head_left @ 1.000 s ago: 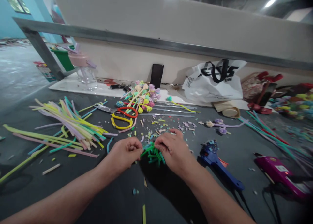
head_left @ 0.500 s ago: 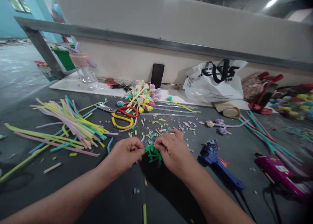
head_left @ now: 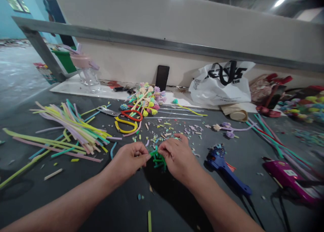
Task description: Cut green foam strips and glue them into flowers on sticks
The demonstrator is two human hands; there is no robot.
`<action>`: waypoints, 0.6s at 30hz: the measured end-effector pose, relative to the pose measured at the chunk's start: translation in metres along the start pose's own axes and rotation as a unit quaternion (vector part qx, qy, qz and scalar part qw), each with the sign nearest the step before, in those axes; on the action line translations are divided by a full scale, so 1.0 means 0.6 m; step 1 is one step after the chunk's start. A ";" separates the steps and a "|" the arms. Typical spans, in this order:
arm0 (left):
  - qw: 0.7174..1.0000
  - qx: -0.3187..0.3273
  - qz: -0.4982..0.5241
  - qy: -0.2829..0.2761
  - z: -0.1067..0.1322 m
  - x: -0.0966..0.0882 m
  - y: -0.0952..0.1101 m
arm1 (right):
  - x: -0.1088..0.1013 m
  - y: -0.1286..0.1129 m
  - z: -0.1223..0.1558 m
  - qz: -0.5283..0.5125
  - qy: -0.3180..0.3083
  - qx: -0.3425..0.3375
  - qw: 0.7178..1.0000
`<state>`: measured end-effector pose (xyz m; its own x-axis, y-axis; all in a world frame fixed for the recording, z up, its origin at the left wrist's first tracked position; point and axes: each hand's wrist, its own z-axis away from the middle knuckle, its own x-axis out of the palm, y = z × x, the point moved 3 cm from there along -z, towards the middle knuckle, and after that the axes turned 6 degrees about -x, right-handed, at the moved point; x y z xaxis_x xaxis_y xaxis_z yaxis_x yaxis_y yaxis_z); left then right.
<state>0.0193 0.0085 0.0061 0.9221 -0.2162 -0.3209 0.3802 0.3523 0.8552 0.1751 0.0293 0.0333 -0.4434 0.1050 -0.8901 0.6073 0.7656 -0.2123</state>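
My left hand [head_left: 131,157] pinches one end of a short green pipe cleaner [head_left: 153,153] between thumb and fingers. The other end is in the pinch of my right hand [head_left: 177,157], so the piece spans the small gap between them. Directly below, partly covered by my right fingers, lies a little heap of cut green pieces [head_left: 159,163]. Tiny pastel clippings [head_left: 167,129] are strewn beyond my fingertips. Scissors [head_left: 128,124] with red and yellow handles rest past my left hand. Whether the green piece is bent or twisted at my fingertips is too small to tell.
Long pastel pipe cleaners [head_left: 73,124] are piled at left. Fuzzy flowers [head_left: 146,98] lie behind the scissors, near a propped phone [head_left: 162,77]. A blue glue gun [head_left: 225,171] and a magenta device [head_left: 288,178] with cords are at right. A person [head_left: 57,14] stands far left.
My hands hold almost the same pose, the green piece still between them. A person has come into view at the far left. The whole view has shifted very slightly.
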 end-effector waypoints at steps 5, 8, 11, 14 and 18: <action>1.000 0.003 0.008 0.000 0.000 -0.001 0.004 | 0.003 0.001 0.001 -0.005 0.001 -0.003 1.000; 1.000 0.002 0.015 -0.003 0.000 -0.001 0.004 | 0.006 0.003 0.001 -0.010 0.005 -0.009 1.000; 1.000 -0.001 0.024 -0.006 0.001 0.000 0.003 | 0.007 0.003 0.002 -0.013 0.005 -0.012 1.000; 0.999 -0.005 0.031 -0.007 0.001 0.000 0.003 | 0.007 0.002 0.003 -0.013 0.006 -0.011 1.000; 0.999 0.002 0.044 -0.011 0.000 0.001 0.002 | 0.007 0.003 0.005 -0.017 0.009 -0.012 1.000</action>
<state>0.0203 0.0087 0.0068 0.9503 -0.2037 -0.2355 0.2970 0.3667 0.8817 0.1760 0.0293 0.0279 -0.4754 0.0896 -0.8752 0.5757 0.7839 -0.2325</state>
